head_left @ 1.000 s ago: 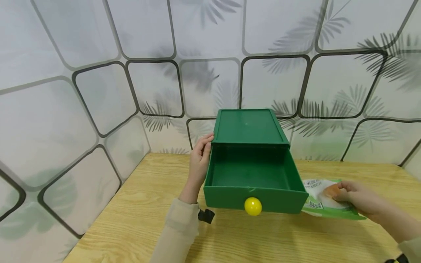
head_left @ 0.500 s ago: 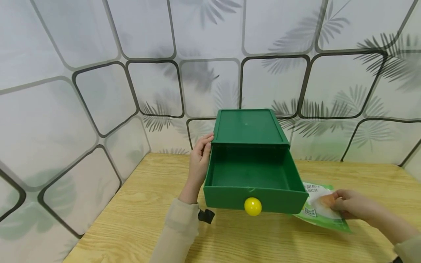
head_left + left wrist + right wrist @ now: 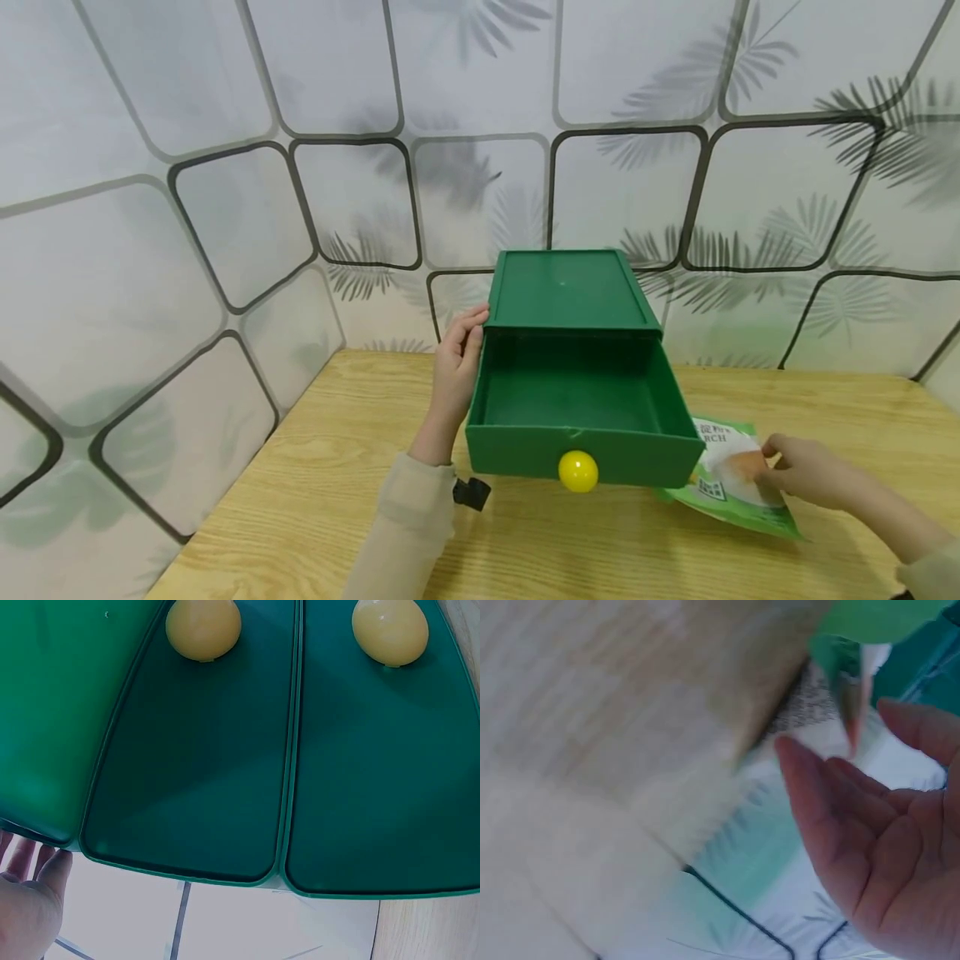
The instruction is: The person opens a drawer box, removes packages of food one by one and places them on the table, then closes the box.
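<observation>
The left hand [image 3: 456, 358] rests on the box's [image 3: 566, 292] side, not clutching. The right hand [image 3: 813, 477] is loose, holding nothing, just beside the bag [image 3: 731, 471], right of the drawer [image 3: 517, 450]. The drawer sticks out, so pushing down could tip the box.

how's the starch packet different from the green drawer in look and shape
The packet is white and green with printing and an orange patch; the drawer is green, with a yellow knob.
The packet is a flat pouch; the drawer is an open-topped box.
The packet looks smaller than the drawer.
Both have green on them.
</observation>
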### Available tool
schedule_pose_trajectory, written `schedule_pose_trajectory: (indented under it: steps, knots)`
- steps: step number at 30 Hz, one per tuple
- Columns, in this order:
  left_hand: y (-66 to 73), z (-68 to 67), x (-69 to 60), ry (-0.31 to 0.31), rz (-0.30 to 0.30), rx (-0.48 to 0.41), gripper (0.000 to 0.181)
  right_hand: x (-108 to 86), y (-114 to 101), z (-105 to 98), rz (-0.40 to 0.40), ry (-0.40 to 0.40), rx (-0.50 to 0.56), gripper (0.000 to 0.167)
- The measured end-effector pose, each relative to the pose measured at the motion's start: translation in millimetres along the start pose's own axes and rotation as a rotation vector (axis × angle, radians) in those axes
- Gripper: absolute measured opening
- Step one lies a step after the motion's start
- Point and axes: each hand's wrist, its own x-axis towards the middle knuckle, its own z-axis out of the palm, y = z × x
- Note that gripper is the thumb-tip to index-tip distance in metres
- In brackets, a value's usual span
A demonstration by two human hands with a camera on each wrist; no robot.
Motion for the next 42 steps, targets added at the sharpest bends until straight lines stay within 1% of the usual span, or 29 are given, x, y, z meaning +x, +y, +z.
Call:
schedule_pose_trajectory:
  steps: [3,4,6,7,9,11,12,14,16,18,21,25,27,28,30,34,39,42]
  knots:
    - [9.4,0.3,-0.6,-0.001,-0.006,0.010,0.027,-2.8,-9.0,-2.9,-0.061,0.077,-0.157,0.031]
    - [9.9,0.4,-0.5,0.000,-0.005,0.009,0.027,-4.6,-13.1,-3.4,-0.080,0.107,-0.191,0.029]
    - [11.6,0.8,-0.4,0.001,-0.008,0.012,0.028,-8.2,-21.9,-2.8,-0.124,0.150,-0.228,0.025]
    - [11.9,0.9,-0.2,0.001,-0.009,0.013,0.028,-10.2,-26.8,-2.6,-0.137,0.155,-0.228,0.025]
    - [12.1,1.2,0.0,0.001,-0.010,0.011,0.028,-13.3,-36.1,-1.4,-0.165,0.145,-0.198,0.027]
    - [11.7,1.4,0.2,0.001,-0.009,0.010,0.028,-15.5,-44.4,0.5,-0.174,0.104,-0.157,0.031]
    - [11.5,1.5,0.4,0.000,-0.008,0.008,0.028,-16.4,-48.1,1.9,-0.162,0.077,-0.136,0.035]
    - [11.5,1.6,0.6,0.002,-0.007,0.005,0.028,-17.8,-53.1,5.9,-0.166,0.043,-0.129,0.042]
    - [11.4,1.6,0.6,0.004,-0.009,0.006,0.028,-18.1,-56.0,11.2,-0.169,0.027,-0.157,0.046]
    - [11.7,1.6,0.8,0.005,-0.011,0.007,0.028,-17.9,-56.3,17.4,-0.178,0.022,-0.193,0.050]
    - [12.7,1.7,0.8,0.004,-0.014,0.008,0.028,-16.8,-51.8,27.4,-0.241,0.015,-0.223,0.053]
    - [13.4,1.9,0.8,0.001,-0.018,0.010,0.028,-16.8,-47.9,36.2,-0.299,-0.021,-0.198,0.056]
    - [12.9,1.9,0.9,0.001,-0.016,0.015,0.027,-17.1,-48.5,38.8,-0.295,-0.029,-0.191,0.056]
    - [9.4,1.8,1.2,0.001,-0.014,0.013,0.027,-17.6,-48.8,39.7,-0.284,-0.034,-0.183,0.057]
    - [1.6,1.5,2.0,0.002,-0.004,0.003,0.027,-17.3,-48.6,41.4,-0.287,-0.035,-0.186,0.056]
    - [-14.2,1.0,2.9,0.005,0.015,-0.006,0.028,-15.2,-47.0,44.9,-0.308,-0.032,-0.206,0.057]
    - [-16.5,0.6,1.7,0.006,0.026,-0.001,0.029,-10.8,-43.3,48.5,-0.314,-0.020,-0.232,0.062]
    - [-16.0,0.5,1.2,0.004,0.026,-0.002,0.029,-7.6,-41.1,50.0,-0.343,0.006,-0.246,0.061]
